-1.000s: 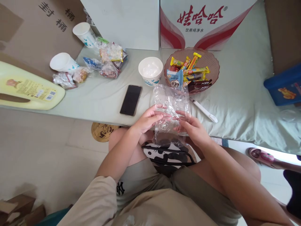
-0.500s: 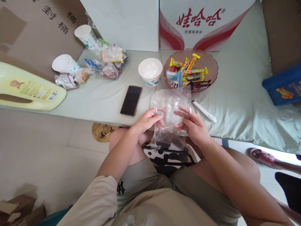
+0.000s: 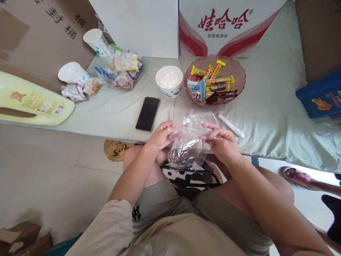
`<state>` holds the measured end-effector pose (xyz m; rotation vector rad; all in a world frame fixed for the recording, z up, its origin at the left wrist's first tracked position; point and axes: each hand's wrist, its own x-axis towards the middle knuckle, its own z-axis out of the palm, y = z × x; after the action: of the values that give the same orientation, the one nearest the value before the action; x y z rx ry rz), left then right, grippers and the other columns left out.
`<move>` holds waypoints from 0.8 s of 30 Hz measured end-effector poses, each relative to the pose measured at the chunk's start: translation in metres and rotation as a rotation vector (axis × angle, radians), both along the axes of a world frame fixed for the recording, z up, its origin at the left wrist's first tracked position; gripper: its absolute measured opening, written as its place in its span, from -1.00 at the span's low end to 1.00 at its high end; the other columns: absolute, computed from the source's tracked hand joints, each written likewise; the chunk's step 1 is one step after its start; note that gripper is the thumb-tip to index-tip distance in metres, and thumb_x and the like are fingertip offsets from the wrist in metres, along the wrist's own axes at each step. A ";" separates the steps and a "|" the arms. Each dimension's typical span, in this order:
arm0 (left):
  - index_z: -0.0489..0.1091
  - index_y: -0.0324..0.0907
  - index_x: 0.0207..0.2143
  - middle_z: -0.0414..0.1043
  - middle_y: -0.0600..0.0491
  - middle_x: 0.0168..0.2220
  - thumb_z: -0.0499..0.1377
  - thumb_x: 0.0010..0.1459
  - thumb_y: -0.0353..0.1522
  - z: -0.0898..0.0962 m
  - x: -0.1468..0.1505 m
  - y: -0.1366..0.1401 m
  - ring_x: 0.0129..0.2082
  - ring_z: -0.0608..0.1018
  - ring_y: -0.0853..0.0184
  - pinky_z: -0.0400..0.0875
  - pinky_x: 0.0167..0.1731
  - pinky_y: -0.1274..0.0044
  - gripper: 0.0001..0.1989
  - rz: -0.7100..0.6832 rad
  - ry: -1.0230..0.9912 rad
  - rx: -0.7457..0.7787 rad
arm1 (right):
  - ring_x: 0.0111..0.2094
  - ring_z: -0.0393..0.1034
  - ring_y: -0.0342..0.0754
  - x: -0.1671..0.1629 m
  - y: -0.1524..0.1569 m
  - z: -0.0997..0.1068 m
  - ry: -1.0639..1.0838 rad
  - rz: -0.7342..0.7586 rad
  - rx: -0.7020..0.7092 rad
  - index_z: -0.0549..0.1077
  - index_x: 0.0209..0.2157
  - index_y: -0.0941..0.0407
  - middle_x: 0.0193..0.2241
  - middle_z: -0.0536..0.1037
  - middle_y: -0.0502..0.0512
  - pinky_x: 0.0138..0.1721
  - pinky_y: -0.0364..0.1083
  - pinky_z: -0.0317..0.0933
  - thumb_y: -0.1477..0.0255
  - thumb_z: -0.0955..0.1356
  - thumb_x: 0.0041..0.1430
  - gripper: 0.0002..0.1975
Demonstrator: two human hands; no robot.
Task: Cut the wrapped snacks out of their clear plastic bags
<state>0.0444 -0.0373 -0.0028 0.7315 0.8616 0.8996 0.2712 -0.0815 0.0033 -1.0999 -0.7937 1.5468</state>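
A clear, crinkled plastic bag (image 3: pixel 188 151) is stretched between my two hands above my lap, at the front edge of the cloth-covered surface. My left hand (image 3: pixel 163 136) pinches its left side. On the right side, my right hand (image 3: pixel 222 140) grips the bag between thumb and fingers, with the index finger reaching out. Just beyond the bag lies a white utility knife (image 3: pixel 231 126). A black phone (image 3: pixel 147 113) rests to the left of the bag. Behind stand a paper bowl (image 3: pixel 169 81) with clear plastic inside and a pinkish ribbed bowl (image 3: pixel 241 80) of wrapped snacks.
Wrapped snacks (image 3: pixel 125 65) lie at the left beside two paper cups (image 3: pixel 73 73). A yellow jug (image 3: pixel 34 99) lies at the far left edge. White cartons (image 3: pixel 229 32) stand at the back, and a blue package (image 3: pixel 319 96) sits at the right. A patterned black-and-white bag (image 3: pixel 191 179) lies on my lap.
The plastic bag has been drawn down toward me, off the bowl's front, and bunched up. My hands have moved slightly apart, and both now pinch its sides.
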 end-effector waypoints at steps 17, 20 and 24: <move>0.45 -0.18 -0.37 0.46 0.10 -0.38 0.37 0.00 -0.31 -0.002 -0.011 0.000 -0.46 0.40 0.47 0.27 -0.46 0.61 -0.80 -0.108 0.541 0.578 | 0.21 0.32 0.24 0.008 0.006 -0.011 -0.173 0.078 0.034 0.50 -0.49 0.08 0.29 0.34 0.14 0.02 0.18 0.42 0.02 0.35 0.22 -0.57; 0.46 -0.18 -0.36 0.43 0.08 -0.33 0.34 -0.02 -0.35 0.001 -0.010 0.000 -0.41 0.42 0.44 0.28 -0.44 0.60 -0.84 -0.086 0.654 0.692 | 0.22 0.33 0.22 0.006 0.002 -0.013 -0.346 0.099 0.124 0.56 -0.26 0.04 0.38 0.21 0.13 0.02 0.13 0.42 0.10 0.46 0.17 -0.70; 0.48 -0.18 -0.34 0.39 0.09 -0.33 0.32 -0.01 -0.37 0.002 -0.009 -0.001 -0.40 0.43 0.43 0.28 -0.44 0.60 -0.85 -0.044 0.706 0.731 | -0.16 0.49 -0.02 0.004 0.000 -0.014 -0.322 0.185 0.042 0.40 0.11 -0.07 0.30 0.28 0.19 -0.36 -0.05 0.42 0.24 0.50 0.13 -0.48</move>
<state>0.0354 -0.0379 -0.0008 1.7659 1.1237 0.9268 0.2751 -0.0818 -0.0103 -1.2922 -1.1683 1.5147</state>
